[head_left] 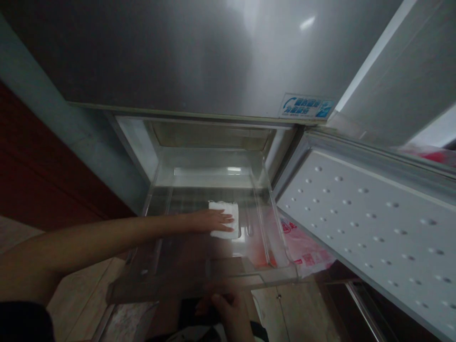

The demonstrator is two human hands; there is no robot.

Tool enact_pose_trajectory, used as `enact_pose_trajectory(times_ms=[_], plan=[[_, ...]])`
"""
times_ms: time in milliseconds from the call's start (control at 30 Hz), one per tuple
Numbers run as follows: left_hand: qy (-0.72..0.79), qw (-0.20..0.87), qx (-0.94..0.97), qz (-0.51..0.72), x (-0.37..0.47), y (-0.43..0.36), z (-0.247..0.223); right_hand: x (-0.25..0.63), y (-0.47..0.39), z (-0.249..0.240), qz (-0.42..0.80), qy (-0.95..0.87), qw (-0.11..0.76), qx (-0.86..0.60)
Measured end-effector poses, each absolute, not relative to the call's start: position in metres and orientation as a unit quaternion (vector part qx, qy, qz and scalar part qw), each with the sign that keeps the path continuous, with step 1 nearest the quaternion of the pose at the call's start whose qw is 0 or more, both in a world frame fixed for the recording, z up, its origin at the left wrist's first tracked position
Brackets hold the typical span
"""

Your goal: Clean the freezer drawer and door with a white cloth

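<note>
White cloth [231, 207] lies beneath the flattened left hand [210, 221], arm [117, 238] outstretched

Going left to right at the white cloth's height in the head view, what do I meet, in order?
Dark red panel → left hand lying on the white cloth → pink plastic bag → dotted inner door panel.

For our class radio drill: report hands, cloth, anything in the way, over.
Left hand flat on white cloth inside clear drawer. Right hand near drawer front, grip unclear. Open door and pink bag right of drawer, not blocking cloth.
</note>
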State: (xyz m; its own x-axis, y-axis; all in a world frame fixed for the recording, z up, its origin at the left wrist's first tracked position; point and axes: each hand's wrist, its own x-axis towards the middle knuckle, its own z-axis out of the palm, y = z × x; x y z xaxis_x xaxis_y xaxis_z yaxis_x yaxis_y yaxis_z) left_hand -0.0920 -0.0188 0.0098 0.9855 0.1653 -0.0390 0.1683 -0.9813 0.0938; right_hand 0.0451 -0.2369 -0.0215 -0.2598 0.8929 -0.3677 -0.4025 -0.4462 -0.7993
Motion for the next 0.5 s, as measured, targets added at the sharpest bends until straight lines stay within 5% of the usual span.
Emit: enact_pose_trajectory(times_ms=[500], plan=[[0.041,0.044,0.997,-0.046,-0.097,-0.033,0.000,0.042,-0.240,-0.031,0.734,-0.296,0.445,-0.420]])
